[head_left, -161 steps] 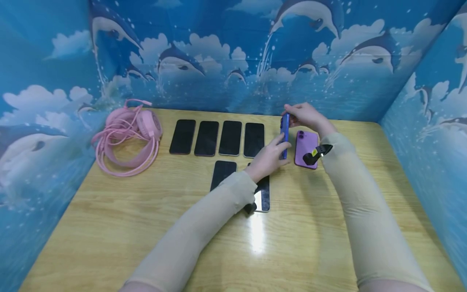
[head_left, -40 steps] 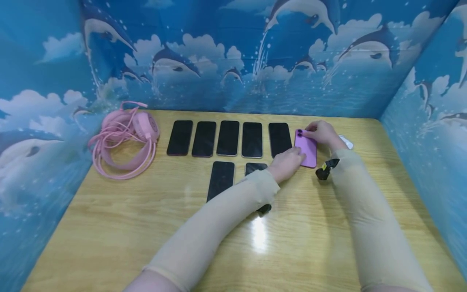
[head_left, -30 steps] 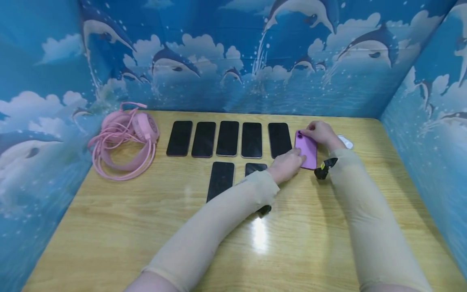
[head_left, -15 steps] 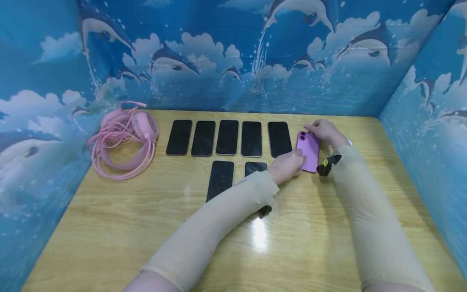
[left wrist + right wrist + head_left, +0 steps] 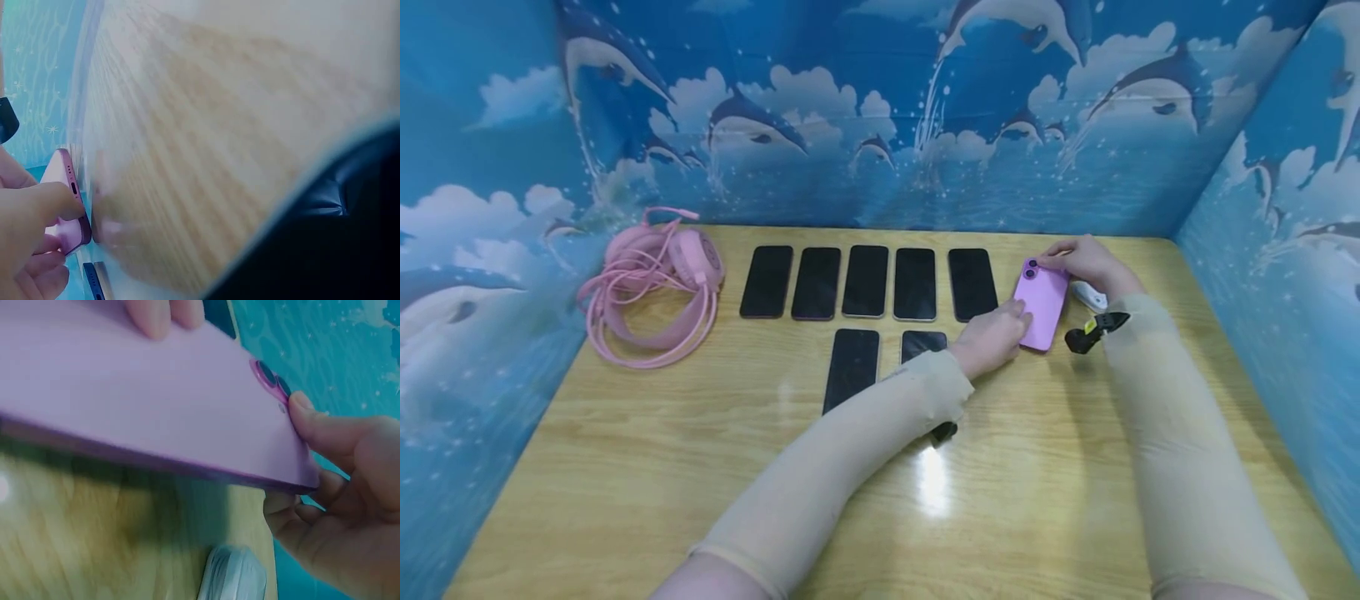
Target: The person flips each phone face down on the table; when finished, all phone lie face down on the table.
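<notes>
A purple smartphone [image 5: 1043,302] with two camera lenses is held between both hands, back facing up. My right hand [image 5: 1086,260] pinches its top end by the corner, thumb beside the lenses in the right wrist view. At the lower left edge my left hand [image 5: 995,337] grips it, fingertips resting on its back. The left wrist view shows the thumb by the charging port. In the right wrist view the phone's near long edge [image 5: 156,461] stands above the wood, with shadow beneath. Left of the hands lies a black-screened phone [image 5: 972,283], face up.
More black-screened phones continue the back row, including one at its left end [image 5: 767,282]. In front lie a phone [image 5: 852,368] and another [image 5: 922,343] partly under the left sleeve. Pink headphones [image 5: 658,287] sit far left. A white bundled cable [image 5: 234,575] lies right of the purple phone.
The blue-backed phone held earlier now lies screen up in the back row. Both hands have since taken the purple phone, which has shifted slightly right and tilted, the right hand moving with it.
</notes>
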`<state>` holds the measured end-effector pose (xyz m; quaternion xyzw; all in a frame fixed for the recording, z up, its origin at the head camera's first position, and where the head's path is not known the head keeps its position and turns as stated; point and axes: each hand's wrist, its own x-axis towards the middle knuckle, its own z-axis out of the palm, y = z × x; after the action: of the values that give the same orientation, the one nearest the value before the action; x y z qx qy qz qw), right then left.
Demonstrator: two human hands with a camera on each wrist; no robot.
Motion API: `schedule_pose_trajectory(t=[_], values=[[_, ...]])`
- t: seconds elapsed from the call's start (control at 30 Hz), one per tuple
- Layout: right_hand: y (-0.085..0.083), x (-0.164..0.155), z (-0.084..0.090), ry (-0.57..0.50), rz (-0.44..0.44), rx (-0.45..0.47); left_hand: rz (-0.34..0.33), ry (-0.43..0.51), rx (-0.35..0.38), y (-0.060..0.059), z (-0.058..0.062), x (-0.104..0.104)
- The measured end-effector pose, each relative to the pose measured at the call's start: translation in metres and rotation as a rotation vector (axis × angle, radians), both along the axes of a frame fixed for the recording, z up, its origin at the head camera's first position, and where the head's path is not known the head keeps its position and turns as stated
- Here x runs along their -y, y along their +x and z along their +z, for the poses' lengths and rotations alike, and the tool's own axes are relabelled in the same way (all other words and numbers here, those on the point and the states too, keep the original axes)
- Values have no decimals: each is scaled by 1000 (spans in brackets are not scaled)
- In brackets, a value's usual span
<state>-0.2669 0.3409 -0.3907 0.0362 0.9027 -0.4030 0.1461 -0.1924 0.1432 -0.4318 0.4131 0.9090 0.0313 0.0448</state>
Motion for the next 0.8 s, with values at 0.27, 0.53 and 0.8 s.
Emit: schedule_pose_trajectory(t=[0.27,0.53,0.8], values=[[-3,9,11,42,-20,1,-92,209,-31,3,-1,7],[1,21,28,163,15,-49,-141,299,94,6,4,4],[1,26,39,224,-6,-64,-174,229,-97,9,9,2]])
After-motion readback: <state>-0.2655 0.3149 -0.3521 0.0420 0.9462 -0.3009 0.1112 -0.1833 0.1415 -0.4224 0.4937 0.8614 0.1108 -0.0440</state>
